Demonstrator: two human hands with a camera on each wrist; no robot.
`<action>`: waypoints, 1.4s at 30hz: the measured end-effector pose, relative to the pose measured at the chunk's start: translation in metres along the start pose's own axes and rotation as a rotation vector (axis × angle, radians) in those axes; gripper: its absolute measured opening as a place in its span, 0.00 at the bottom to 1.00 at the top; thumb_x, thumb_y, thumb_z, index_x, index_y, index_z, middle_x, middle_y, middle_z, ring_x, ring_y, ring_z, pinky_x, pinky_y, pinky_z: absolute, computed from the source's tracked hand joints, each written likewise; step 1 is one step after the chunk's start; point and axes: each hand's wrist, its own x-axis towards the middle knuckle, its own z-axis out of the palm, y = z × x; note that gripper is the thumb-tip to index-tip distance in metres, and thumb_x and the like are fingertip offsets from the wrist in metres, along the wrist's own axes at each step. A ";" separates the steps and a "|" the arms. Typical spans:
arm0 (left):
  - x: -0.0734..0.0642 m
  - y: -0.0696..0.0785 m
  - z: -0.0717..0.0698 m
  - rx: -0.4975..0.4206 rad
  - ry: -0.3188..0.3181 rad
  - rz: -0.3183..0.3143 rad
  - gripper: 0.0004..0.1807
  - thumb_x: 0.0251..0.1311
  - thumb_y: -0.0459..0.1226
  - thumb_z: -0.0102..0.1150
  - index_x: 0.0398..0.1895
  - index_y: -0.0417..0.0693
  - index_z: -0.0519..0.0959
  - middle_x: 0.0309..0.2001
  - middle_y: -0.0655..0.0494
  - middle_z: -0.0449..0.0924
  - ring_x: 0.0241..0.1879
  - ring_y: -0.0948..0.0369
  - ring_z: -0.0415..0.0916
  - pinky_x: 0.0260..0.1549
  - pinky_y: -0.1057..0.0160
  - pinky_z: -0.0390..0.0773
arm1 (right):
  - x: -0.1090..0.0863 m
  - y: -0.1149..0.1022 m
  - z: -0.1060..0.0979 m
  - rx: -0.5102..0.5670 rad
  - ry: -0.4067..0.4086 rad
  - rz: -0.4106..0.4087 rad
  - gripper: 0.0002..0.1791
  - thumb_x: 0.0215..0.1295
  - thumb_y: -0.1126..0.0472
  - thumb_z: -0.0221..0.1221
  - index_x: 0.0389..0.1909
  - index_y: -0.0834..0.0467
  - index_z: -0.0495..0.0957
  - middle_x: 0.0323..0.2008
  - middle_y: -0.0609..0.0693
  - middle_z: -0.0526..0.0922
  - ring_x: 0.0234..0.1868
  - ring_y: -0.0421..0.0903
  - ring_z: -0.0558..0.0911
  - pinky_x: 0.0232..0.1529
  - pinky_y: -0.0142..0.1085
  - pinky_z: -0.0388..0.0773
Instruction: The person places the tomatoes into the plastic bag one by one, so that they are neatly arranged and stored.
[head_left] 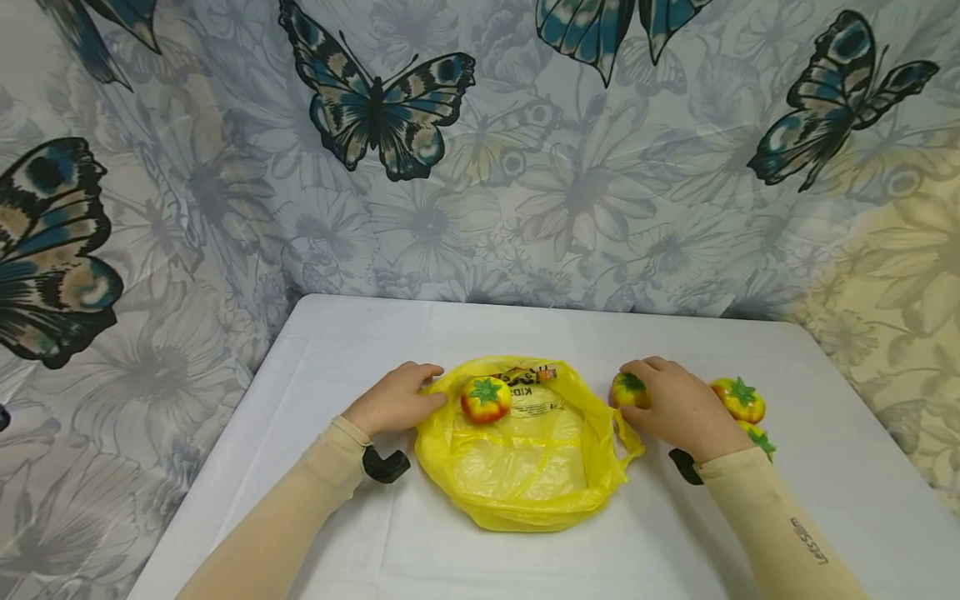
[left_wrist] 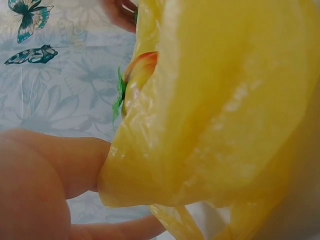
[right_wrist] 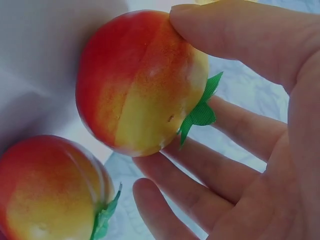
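Note:
A yellow plastic bag (head_left: 517,500) lies spread open on the white table. At its left rim, the left hand (head_left: 397,402) holds the plastic between thumb and fingers; the bag's edge (left_wrist: 150,185) shows there in the left wrist view. One red-and-yellow artificial tomato (head_left: 486,400) with a green leafy top sits inside the bag's mouth, near the left hand. Beside the right rim, the right hand (head_left: 678,404) grips another artificial tomato (right_wrist: 140,85) between thumb and fingers. Its underside faces the right wrist camera.
Two more artificial tomatoes, one at the back (head_left: 738,400) and one nearer (head_left: 761,439), lie right of the right hand, the nearer partly hidden. A bag handle loop (head_left: 630,442) sticks out on the right. A butterfly-patterned cloth (head_left: 465,233) hangs behind the white table (head_left: 360,333).

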 end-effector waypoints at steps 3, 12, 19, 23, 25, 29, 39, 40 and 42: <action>0.000 0.000 0.000 0.001 0.003 0.006 0.32 0.76 0.48 0.56 0.78 0.46 0.73 0.70 0.42 0.77 0.70 0.46 0.76 0.72 0.42 0.76 | 0.001 0.000 -0.001 0.010 0.004 0.000 0.33 0.67 0.50 0.72 0.69 0.59 0.79 0.66 0.67 0.80 0.64 0.69 0.81 0.62 0.68 0.80; 0.001 0.000 0.001 -0.003 0.004 0.004 0.31 0.76 0.47 0.56 0.78 0.46 0.73 0.71 0.42 0.77 0.71 0.46 0.76 0.73 0.42 0.76 | 0.006 -0.011 -0.016 0.005 0.058 -0.022 0.32 0.67 0.49 0.73 0.67 0.60 0.79 0.65 0.67 0.81 0.61 0.67 0.82 0.59 0.66 0.83; 0.001 -0.001 0.001 0.000 0.000 0.005 0.32 0.76 0.48 0.56 0.78 0.45 0.73 0.70 0.42 0.77 0.70 0.45 0.76 0.72 0.42 0.76 | 0.007 -0.036 -0.031 0.000 0.090 -0.077 0.31 0.67 0.50 0.74 0.68 0.58 0.80 0.66 0.64 0.81 0.64 0.66 0.82 0.61 0.66 0.82; 0.001 -0.003 0.001 -0.002 -0.004 -0.008 0.32 0.76 0.48 0.57 0.79 0.46 0.73 0.71 0.42 0.77 0.71 0.46 0.76 0.73 0.42 0.75 | 0.010 -0.052 -0.035 0.009 0.098 -0.103 0.31 0.68 0.51 0.74 0.68 0.56 0.79 0.67 0.62 0.81 0.65 0.65 0.81 0.61 0.65 0.83; 0.001 -0.004 0.001 -0.001 -0.006 -0.014 0.32 0.76 0.49 0.57 0.79 0.47 0.72 0.71 0.43 0.76 0.71 0.46 0.75 0.74 0.43 0.75 | 0.013 -0.060 -0.035 0.017 0.102 -0.116 0.31 0.68 0.51 0.74 0.68 0.56 0.79 0.67 0.62 0.81 0.65 0.64 0.81 0.62 0.65 0.83; 0.001 -0.005 0.001 0.005 -0.002 -0.007 0.32 0.76 0.48 0.57 0.79 0.46 0.73 0.71 0.42 0.76 0.71 0.46 0.75 0.74 0.43 0.75 | 0.018 -0.075 -0.033 0.039 0.115 -0.149 0.29 0.67 0.51 0.75 0.66 0.55 0.80 0.66 0.60 0.82 0.65 0.63 0.82 0.63 0.63 0.83; 0.002 -0.005 0.001 0.011 0.006 -0.004 0.32 0.77 0.48 0.57 0.78 0.47 0.73 0.70 0.43 0.77 0.70 0.47 0.76 0.73 0.43 0.75 | 0.027 -0.106 -0.021 0.100 0.102 -0.212 0.28 0.65 0.51 0.76 0.63 0.53 0.81 0.64 0.56 0.83 0.61 0.57 0.84 0.64 0.57 0.85; 0.002 -0.005 0.001 0.011 0.006 -0.003 0.32 0.77 0.49 0.57 0.78 0.47 0.73 0.70 0.43 0.77 0.70 0.47 0.76 0.73 0.43 0.76 | 0.027 -0.108 -0.019 0.105 0.101 -0.213 0.28 0.65 0.51 0.76 0.63 0.53 0.81 0.63 0.55 0.83 0.60 0.56 0.84 0.63 0.56 0.85; 0.002 -0.004 0.001 0.010 0.007 0.002 0.32 0.76 0.48 0.57 0.78 0.47 0.73 0.70 0.43 0.77 0.70 0.47 0.76 0.73 0.43 0.76 | 0.028 -0.111 -0.017 0.113 0.097 -0.210 0.27 0.65 0.52 0.76 0.63 0.52 0.81 0.63 0.54 0.83 0.59 0.55 0.84 0.61 0.55 0.86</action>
